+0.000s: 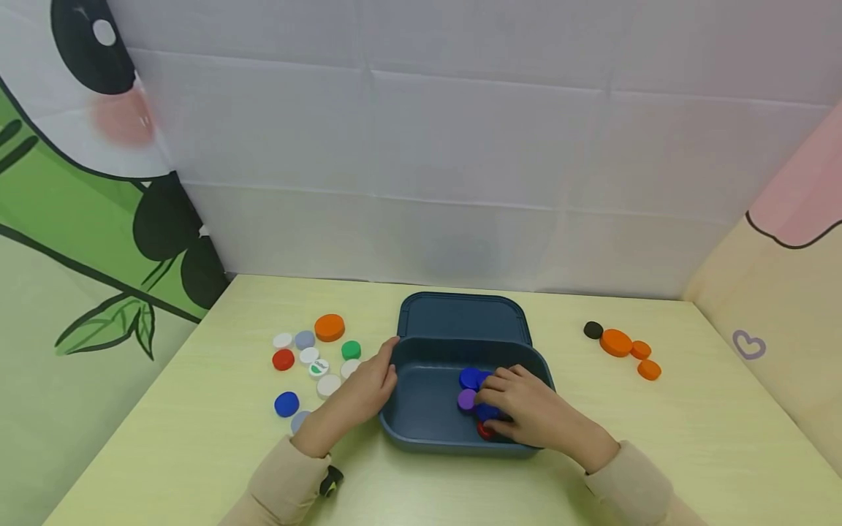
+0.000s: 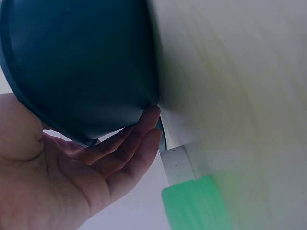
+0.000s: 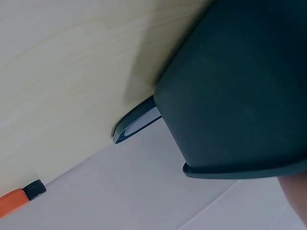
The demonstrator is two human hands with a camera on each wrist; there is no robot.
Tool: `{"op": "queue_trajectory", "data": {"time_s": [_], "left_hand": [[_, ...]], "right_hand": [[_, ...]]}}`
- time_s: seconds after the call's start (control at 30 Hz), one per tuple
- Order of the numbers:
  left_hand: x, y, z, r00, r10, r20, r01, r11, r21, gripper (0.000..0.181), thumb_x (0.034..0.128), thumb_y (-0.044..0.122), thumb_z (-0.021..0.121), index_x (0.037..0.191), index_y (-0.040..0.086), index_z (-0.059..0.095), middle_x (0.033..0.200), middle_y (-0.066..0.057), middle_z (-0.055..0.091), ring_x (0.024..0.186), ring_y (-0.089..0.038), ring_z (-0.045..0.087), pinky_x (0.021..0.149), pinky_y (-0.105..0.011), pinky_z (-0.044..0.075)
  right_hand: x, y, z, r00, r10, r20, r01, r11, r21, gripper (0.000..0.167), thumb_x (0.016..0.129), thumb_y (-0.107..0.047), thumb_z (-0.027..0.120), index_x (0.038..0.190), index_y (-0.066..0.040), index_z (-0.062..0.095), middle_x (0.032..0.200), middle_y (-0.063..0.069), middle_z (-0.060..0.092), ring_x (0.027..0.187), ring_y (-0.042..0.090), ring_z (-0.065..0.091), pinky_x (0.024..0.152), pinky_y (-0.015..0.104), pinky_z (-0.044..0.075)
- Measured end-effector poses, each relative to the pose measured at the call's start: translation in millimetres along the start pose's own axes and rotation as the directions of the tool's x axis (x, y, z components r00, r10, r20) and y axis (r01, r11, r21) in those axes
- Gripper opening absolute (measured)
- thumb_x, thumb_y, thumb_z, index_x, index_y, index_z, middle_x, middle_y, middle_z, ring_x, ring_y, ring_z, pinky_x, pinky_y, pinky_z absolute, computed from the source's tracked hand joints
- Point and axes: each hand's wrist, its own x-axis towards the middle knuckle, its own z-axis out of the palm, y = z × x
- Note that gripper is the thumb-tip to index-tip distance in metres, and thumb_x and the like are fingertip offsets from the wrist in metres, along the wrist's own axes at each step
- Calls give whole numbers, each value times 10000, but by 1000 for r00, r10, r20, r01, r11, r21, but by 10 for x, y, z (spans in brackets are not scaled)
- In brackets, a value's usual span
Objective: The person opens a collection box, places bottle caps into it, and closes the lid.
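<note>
Two beige cloth sleeves (image 1: pixel 283 478) lie nearest, over the pale yellow wood-grained worktop (image 1: pixel 421 497). Beyond them stands an open dark blue rectangular plastic box (image 1: pixel 421 409). The right hand (image 1: pixel 526 409) is inside it, fingers bent over round blue plastic caps (image 1: pixel 469 378); whether it grips any, I cannot tell. A round red plastic cap (image 1: pixel 484 431) shows under its thumb side, a round purple plastic cap (image 1: pixel 466 399) at its fingertips. The left hand (image 1: pixel 362 387) holds the box's left wall between thumb and fingers. The step in hand seems to be handling caps inside the box; the next move, I judge, calls for a sure pinch and a steady box. Mixed-colour round plastic caps (image 1: pixel 329 386) lie to the left, orange round plastic caps (image 1: pixel 616 342) well to the right, and a dark blue plastic lid (image 1: pixel 463 314) behind the box.
</note>
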Motion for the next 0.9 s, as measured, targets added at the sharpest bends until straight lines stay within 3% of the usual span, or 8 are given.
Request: {"op": "queue_trajectory", "data": {"time_s": [0.4, 0.9], "left_hand": [[1, 1, 10, 1000, -6, 5, 6, 1000, 2, 465, 945, 94, 391, 1387, 0, 280, 1277, -223, 516, 1001, -260, 581, 910, -435, 461], [14, 0, 32, 1000, -4, 2, 4, 1000, 12, 463, 946, 96, 393, 1386, 4, 281, 1260, -220, 527, 934, -236, 575, 891, -427, 473]], "right_hand": [[-4, 10, 15, 1000, 8, 26, -9, 1000, 12, 304, 729, -330, 742, 984, -191, 649, 947, -85, 625, 879, 105, 510, 765, 286, 408], [-35, 120, -124, 996, 70, -59, -72, 997, -33, 266, 775, -316, 690, 997, -174, 657, 993, -33, 626, 955, 156, 532, 784, 329, 437]]}}
